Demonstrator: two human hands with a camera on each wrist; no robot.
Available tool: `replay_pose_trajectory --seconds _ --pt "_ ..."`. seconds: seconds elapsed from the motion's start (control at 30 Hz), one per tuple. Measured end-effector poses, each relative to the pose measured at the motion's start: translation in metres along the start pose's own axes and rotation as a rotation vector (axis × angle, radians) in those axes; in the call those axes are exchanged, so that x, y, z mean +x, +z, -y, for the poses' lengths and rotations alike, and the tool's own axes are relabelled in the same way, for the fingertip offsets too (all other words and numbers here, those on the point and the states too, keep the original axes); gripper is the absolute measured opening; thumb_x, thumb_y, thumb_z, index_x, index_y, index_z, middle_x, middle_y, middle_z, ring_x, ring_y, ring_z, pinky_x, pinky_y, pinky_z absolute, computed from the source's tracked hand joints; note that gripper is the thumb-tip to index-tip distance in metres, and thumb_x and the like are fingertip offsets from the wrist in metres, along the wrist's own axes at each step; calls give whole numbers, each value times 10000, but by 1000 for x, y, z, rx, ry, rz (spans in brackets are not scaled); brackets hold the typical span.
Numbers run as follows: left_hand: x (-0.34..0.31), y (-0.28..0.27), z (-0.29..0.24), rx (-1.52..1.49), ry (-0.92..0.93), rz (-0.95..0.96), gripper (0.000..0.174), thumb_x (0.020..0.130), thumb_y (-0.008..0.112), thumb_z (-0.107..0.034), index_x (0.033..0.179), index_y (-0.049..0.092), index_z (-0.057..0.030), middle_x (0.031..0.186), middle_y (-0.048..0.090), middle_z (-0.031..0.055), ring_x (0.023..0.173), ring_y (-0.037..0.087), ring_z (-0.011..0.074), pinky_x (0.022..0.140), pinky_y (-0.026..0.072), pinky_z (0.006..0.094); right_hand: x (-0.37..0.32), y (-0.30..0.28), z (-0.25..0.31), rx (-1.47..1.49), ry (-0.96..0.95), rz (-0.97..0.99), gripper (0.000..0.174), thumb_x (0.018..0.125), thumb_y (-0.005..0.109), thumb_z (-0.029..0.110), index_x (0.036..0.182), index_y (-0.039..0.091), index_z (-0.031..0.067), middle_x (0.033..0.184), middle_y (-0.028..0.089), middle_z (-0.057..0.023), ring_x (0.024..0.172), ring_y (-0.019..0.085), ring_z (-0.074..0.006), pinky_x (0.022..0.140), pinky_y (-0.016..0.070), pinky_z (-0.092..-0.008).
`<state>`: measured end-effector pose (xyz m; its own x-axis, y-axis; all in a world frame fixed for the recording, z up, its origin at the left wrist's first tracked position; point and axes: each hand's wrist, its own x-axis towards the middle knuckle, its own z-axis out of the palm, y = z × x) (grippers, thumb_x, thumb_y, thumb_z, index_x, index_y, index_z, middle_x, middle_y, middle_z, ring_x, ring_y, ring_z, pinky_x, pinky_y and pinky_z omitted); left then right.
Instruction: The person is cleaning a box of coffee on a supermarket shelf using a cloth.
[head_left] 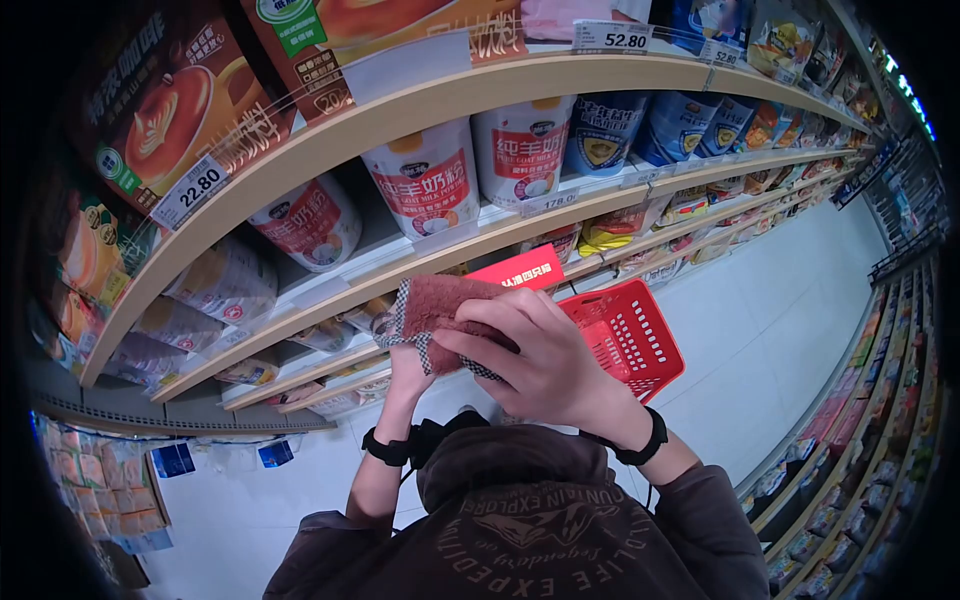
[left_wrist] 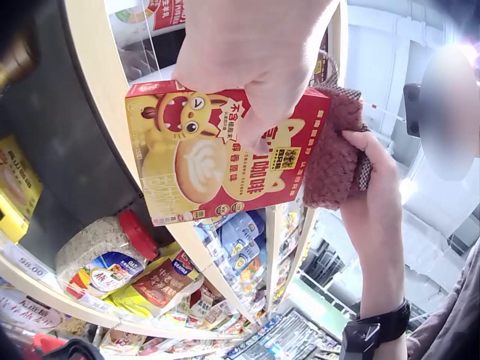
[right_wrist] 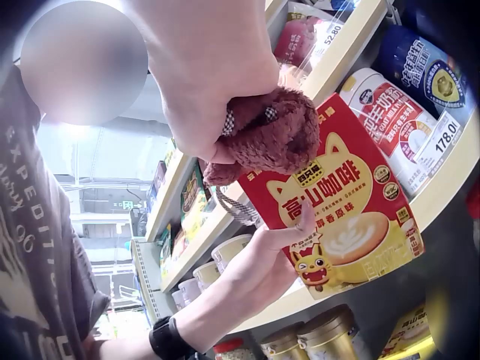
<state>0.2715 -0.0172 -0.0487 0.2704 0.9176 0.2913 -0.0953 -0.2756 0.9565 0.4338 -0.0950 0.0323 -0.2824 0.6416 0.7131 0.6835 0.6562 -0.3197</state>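
Note:
A red and yellow coffee box (left_wrist: 232, 150), with a cat face and a coffee cup printed on it, is held in my left hand (left_wrist: 247, 52). The thumb lies across its printed front. My right hand (head_left: 545, 355) grips a folded brown-red fluffy cloth (head_left: 440, 305) with a checked edge. In the right wrist view the cloth lies against one end of the box (right_wrist: 341, 202). From the head view, the cloth and right hand hide most of the box, and only a red strip shows. My left hand (head_left: 408, 372) is partly covered by the cloth there.
Shelves curve along the front, carrying goat milk powder cans (head_left: 425, 180) and large coffee boxes (head_left: 165, 95). A red shopping basket (head_left: 640, 335) is to the right, below the shelves. Another stocked rack (head_left: 860, 450) lines the aisle's right side, across the pale floor (head_left: 770, 290).

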Motion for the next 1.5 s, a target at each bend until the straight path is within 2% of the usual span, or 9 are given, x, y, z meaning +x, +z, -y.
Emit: replay_pose_trajectory --seconds 0.23,0.37,0.63,0.93,1.1,1.23,1.3,1.43,1.5 --pt "7 -5 -3 39 -65 -14 388 709 766 50 1044 573 28 984 661 86 893 631 124 839 517 275 -4 -28 -33 -22 154 -132 378 625 676 27 998 674 88 997 591 -80 893 554 -275 768 456 -382" --pt "5 -11 0 53 -70 2 387 727 758 33 1069 578 28 1020 660 86 918 634 136 844 515 287 -13 -36 -48 325 405 -267 288 706 578 -8 983 659 -12 1000 606 -115 924 590 -232 848 453 -313" --pt "7 -3 1 -629 -263 106 433 883 649 -168 1235 465 7 1191 596 130 1039 614 191 900 486 322 -24 -24 -58 720 669 -418 242 848 572 -12 1088 580 -42 1072 596 -91 1018 562 -155 920 419 -278" --pt "10 1 3 -940 -610 51 390 958 483 -217 1276 440 4 1224 581 168 1056 617 261 904 511 381 20 -37 -45 97 160 -231 346 735 550 -63 1055 636 34 1116 610 -92 984 555 -290 880 444 -380" --pt "9 -4 18 -1012 -629 -15 485 985 366 -342 1305 420 18 1254 553 191 1107 582 302 945 482 421 18 -29 -18 63 40 -47 371 668 604 -22 1024 640 79 1087 602 -48 947 538 -255 826 455 -374" --pt "11 21 -91 -828 -749 67 315 963 483 -95 1264 459 -2 1022 596 76 768 590 93 636 513 221 5 -27 5 225 -129 112 366 616 661 67 977 637 122 1048 579 -13 901 542 -228 750 471 -374" --pt "14 23 -53 -736 -618 -102 284 954 517 -107 1214 504 6 943 604 61 676 557 60 553 482 225 0 -24 10 263 -148 132 368 612 662 72 976 636 126 1044 578 -11 900 541 -227 749 472 -373" --pt "8 9 -40 -824 -600 56 279 944 530 -106 1203 520 -4 967 609 62 723 583 84 616 512 225 9 -25 0 171 -141 53 358 605 662 67 959 639 119 1031 582 -11 892 543 -225 749 475 -370" --pt "5 1 -5 -1100 -686 67 351 952 500 -199 1263 493 -37 1122 613 121 920 643 221 776 566 363 24 -32 -15 127 -13 31 342 640 634 5 970 661 89 1054 597 -31 905 548 -242 768 479 -363"
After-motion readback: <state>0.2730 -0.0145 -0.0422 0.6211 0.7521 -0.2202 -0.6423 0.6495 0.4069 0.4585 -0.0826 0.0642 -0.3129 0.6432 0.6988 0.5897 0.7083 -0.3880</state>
